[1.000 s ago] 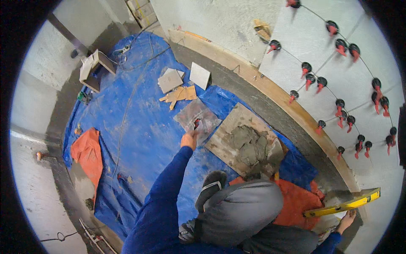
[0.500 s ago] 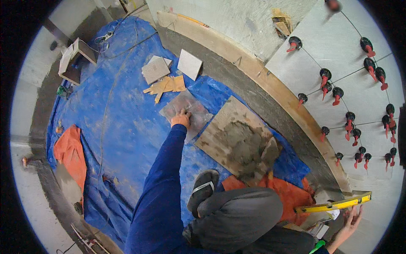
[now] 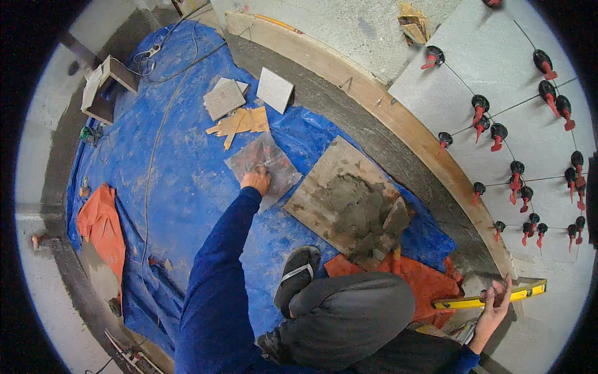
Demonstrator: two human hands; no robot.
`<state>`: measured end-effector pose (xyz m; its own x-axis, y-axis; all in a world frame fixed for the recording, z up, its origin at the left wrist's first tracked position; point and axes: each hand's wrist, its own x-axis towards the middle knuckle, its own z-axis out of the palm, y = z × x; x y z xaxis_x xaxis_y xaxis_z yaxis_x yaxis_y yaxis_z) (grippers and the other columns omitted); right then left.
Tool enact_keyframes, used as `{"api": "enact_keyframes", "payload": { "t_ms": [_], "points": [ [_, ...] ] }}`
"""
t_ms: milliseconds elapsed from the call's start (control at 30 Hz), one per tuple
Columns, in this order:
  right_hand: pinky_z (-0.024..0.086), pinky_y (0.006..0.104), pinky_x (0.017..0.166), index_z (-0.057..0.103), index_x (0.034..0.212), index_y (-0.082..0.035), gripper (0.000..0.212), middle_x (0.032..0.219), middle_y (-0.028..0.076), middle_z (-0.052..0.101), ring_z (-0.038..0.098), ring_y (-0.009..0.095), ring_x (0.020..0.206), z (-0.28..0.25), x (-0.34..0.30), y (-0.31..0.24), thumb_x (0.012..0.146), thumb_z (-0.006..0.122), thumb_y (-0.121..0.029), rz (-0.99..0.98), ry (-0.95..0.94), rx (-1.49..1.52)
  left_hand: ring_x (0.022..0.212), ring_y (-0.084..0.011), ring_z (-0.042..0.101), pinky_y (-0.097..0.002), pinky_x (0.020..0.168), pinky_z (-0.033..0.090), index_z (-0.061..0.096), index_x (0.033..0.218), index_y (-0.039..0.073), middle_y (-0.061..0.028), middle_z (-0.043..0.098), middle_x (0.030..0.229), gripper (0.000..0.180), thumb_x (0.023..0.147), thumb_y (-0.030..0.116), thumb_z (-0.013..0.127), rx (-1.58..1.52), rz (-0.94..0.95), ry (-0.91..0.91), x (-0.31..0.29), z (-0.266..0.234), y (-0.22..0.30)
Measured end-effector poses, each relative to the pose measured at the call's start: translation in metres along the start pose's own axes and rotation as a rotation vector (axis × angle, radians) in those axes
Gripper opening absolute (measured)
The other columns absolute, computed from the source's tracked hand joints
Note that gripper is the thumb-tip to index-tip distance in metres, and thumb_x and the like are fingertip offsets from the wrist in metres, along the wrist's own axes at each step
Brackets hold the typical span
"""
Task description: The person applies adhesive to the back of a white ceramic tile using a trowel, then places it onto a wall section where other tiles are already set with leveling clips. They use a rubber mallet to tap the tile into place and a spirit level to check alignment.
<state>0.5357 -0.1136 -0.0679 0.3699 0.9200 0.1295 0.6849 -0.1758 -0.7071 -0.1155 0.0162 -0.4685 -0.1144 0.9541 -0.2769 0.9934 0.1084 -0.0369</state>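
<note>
My left hand (image 3: 256,179) reaches out over the blue tarp. Its fingers are curled on a clear plastic bag (image 3: 268,156) lying there; faint red bits show inside the bag. At the lower right, my right hand (image 3: 491,315) is raised in front of a yellow spirit level (image 3: 526,291), overlapping its middle. The fingers are partly bent and apart, one pointing up; I see nothing held in them. Between my hands, a board (image 3: 311,190) carries a heap of wet grey mortar (image 3: 358,206), with a trowel (image 3: 397,218) at its right side.
Large grey tiles (image 3: 455,75) on the right wall bear several black-and-red levelling clips (image 3: 479,106). Small tiles (image 3: 275,90) and torn cardboard (image 3: 246,121) lie beyond the bag. An orange sheet (image 3: 423,283) is by my knee. A cable (image 3: 151,181) crosses the blue tarp (image 3: 187,206).
My left fingers have curled in on the bag, and the bag has shifted slightly left. My right hand has moved left and up across the level. The view has shifted slightly.
</note>
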Motion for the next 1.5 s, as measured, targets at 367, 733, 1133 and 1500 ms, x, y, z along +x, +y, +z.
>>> {"api": "enact_keyframes", "payload": {
  "t_ms": [367,733,1133,1500],
  "points": [
    [0.05,0.027,0.073,0.043,0.159,-0.013,0.059,0.115,0.005,0.065,0.059,0.01,0.082,0.006,-0.009,-0.012,0.103,0.062,-0.006,0.038,-0.059,0.082,0.106,-0.0267,0.074,-0.0456,0.083,0.061,0.074,0.117,0.02,-0.0056,0.077,0.114,0.029,0.105,0.028,0.049,0.201,0.124,-0.301,-0.008,-0.001,-0.006],
    [0.05,0.0269,0.072,0.044,0.158,-0.014,0.058,0.111,0.004,0.065,0.058,0.01,0.082,-0.008,-0.03,-0.013,0.104,0.063,-0.009,-0.003,-0.044,-0.002,0.109,-0.0311,0.073,-0.045,0.09,0.059,0.075,0.118,0.014,-0.0124,0.076,0.117,0.032,0.095,0.029,0.059,0.034,-0.043,-0.557,-0.152,0.0,-0.016],
    [0.051,0.0278,0.074,0.045,0.157,-0.012,0.056,0.112,0.005,0.066,0.061,0.012,0.084,-0.028,-0.046,0.004,0.104,0.063,-0.01,-0.012,-0.09,-0.004,0.094,-0.0413,0.071,-0.0531,0.081,0.057,0.067,0.114,0.014,-0.0207,0.073,0.106,0.026,0.094,0.031,0.063,-0.762,-0.205,0.023,-0.268,0.016,-0.041],
    [0.052,0.0281,0.067,0.051,0.153,-0.01,0.055,0.107,0.003,0.065,0.061,0.012,0.086,-0.056,-0.066,0.028,0.102,0.068,-0.022,0.009,-0.133,-0.051,0.074,-0.0274,0.073,-0.0401,0.068,0.059,0.065,0.108,0.005,-0.015,0.075,0.09,0.027,0.086,0.015,0.076,-1.277,-0.696,0.19,-0.283,0.049,0.003]
  ]
}}
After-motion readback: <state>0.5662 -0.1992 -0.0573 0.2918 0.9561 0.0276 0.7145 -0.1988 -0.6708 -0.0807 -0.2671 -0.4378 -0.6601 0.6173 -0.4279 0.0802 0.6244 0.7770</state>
